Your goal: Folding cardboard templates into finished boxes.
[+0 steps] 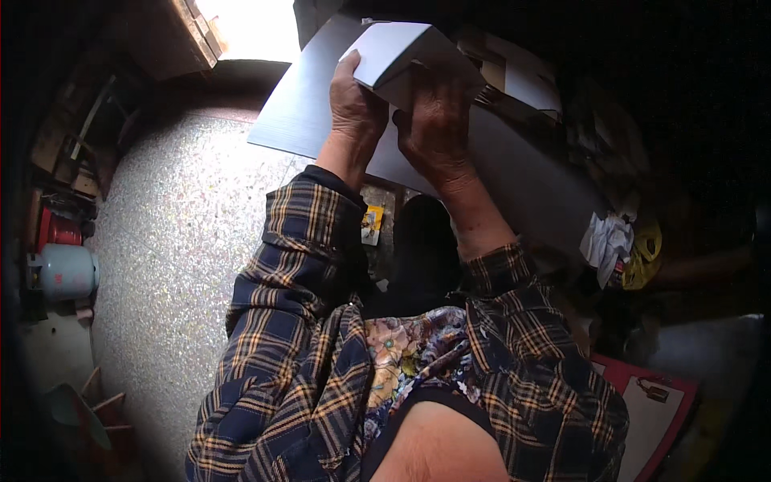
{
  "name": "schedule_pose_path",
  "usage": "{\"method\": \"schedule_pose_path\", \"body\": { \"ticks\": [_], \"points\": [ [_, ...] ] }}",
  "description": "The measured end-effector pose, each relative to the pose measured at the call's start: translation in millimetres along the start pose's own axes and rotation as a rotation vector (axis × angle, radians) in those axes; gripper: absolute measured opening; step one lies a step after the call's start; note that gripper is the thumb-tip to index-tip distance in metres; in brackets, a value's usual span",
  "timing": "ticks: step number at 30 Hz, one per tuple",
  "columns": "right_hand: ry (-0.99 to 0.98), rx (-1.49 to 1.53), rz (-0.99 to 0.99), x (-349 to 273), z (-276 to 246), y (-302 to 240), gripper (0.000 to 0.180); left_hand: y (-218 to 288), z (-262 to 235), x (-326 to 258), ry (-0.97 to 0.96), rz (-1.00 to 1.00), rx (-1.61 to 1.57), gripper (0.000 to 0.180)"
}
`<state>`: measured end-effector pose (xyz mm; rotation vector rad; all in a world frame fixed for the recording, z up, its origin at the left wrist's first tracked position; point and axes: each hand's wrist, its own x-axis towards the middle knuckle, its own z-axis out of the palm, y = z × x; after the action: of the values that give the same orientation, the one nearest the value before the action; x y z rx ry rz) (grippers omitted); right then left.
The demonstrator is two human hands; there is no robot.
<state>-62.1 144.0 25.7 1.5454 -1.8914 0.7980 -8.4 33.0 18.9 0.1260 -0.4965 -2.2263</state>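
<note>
Both hands work one folded white sheet of card point(393, 48), raised above the grey surface point(297, 112). The left hand point(353, 108) is closed on the sheet's near-left edge, thumb on top, steadying it. The right hand point(438, 120) curls against the fold just beside it, seemingly pressing a crease, though its fingertips are hidden. Crumpled white paper point(606, 241) lies well off to the right.

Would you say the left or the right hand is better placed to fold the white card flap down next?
Probably the left hand: its fingers already grip the raised white card flap, while the right hand presses lower down.
</note>
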Motion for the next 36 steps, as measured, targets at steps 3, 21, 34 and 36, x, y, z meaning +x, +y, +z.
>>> {"method": "schedule_pose_path", "body": {
  "ticks": [3, 21, 34, 36],
  "points": [
    [0.011, -0.03, -0.032, 10.5, -7.2, -2.6, 0.059, 2.1, 1.9, -5.4, -0.023, 0.0, -0.049, 0.044],
    [0.22, -0.028, -0.203, 16.2, -22.6, 1.6, 0.063, 9.9, 1.4, -11.4, -0.054, 0.061, -0.06, 0.046],
    [0.131, 0.191, -0.151, 7.8, -17.7, -7.1, 0.047, 9.5, 11.4, -19.1, -0.051, 0.078, 0.012, 0.043],
    [0.11, 0.164, -0.154, 13.0, -27.7, -2.5, 0.048, -1.6, -9.2, 4.5, -0.098, 0.253, 0.339, 0.043]
  ]
}}
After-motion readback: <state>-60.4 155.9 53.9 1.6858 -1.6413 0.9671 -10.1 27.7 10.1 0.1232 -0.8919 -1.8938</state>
